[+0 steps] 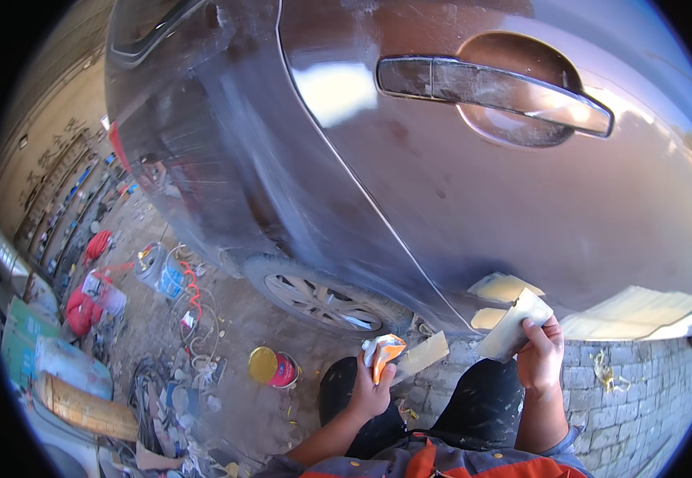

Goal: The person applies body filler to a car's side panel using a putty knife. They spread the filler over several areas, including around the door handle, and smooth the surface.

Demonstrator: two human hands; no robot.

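Note:
My left hand [371,392] is closed around a crumpled orange-and-white squeeze tube [387,350]. A flat cream-coloured plate [426,356] sticks out to the right from that same hand. Between thumb and fingers, my right hand [540,352] grips a flat, cream-smeared spreader [515,325], tilted up in front of the lower car door. Behind the spreader, the brown door [513,207] bears a cream filler patch [505,287]. A broader cream area [637,312] runs along the door's lower edge, farther right; I cannot tell whether it is all filler or partly reflection.
The rear wheel [326,303] is left of my hands, the door handle [513,88] high above. A tin with a yellow lid [274,366] stands on the ground by my left knee. Farther left lie a bucket [161,271], red hose [83,307], cables and scattered debris.

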